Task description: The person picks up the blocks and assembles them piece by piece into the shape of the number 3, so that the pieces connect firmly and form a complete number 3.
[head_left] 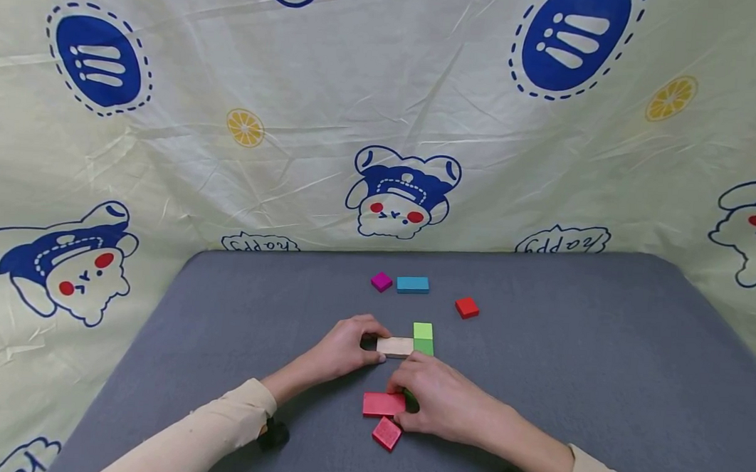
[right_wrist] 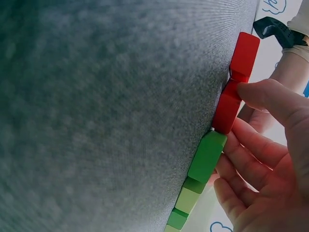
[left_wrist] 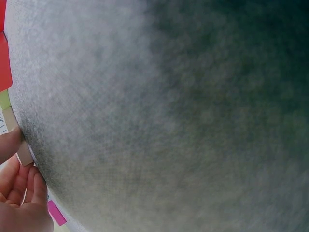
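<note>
My left hand [head_left: 351, 344] holds the left end of a pale wooden block [head_left: 396, 347] between thumb and fingers. The block's right end meets green blocks [head_left: 423, 338], lighter at the far side. In the left wrist view, the fingers lie about the wooden block [left_wrist: 25, 153]. Nearer to me, my right hand [head_left: 449, 400] grips the right end of a red rectangular block [head_left: 380, 405]; its thumb shows against the red block [right_wrist: 226, 112] in the right wrist view. A smaller red block [head_left: 387, 434] lies just in front. A green block [right_wrist: 207, 157] is beside the right fingers, mostly hidden from the head view.
Toward the back of the grey table [head_left: 272, 287] lie a magenta block [head_left: 381, 282], a blue rectangular block [head_left: 412, 285] and a red block [head_left: 467, 308]. A printed cloth [head_left: 316, 190] hangs behind the table's far edge.
</note>
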The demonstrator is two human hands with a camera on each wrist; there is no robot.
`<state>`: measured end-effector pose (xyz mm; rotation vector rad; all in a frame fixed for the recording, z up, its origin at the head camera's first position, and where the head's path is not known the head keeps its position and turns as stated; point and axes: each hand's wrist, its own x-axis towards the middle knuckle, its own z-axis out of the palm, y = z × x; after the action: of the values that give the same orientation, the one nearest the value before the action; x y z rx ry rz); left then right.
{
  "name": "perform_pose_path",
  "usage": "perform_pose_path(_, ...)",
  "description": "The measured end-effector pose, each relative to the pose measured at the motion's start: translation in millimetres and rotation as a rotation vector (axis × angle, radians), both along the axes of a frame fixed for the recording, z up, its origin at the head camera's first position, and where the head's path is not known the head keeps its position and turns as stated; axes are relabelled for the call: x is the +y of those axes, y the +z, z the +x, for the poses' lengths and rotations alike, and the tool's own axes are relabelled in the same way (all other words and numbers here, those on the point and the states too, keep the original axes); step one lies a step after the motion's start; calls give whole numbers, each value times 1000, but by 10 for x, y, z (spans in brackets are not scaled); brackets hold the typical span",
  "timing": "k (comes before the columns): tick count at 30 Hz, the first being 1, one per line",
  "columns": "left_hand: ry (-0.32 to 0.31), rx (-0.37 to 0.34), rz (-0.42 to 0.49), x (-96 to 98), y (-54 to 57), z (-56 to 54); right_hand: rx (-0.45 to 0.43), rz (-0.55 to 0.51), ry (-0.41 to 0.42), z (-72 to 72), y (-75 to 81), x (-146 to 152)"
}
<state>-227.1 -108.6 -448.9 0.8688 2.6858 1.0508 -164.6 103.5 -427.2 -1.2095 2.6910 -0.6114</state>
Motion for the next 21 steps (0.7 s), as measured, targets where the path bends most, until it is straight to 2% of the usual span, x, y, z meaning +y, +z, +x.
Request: perform_pose_path(21,12,-7,-21,8,8,-4,14,23,-20,13,18,24)
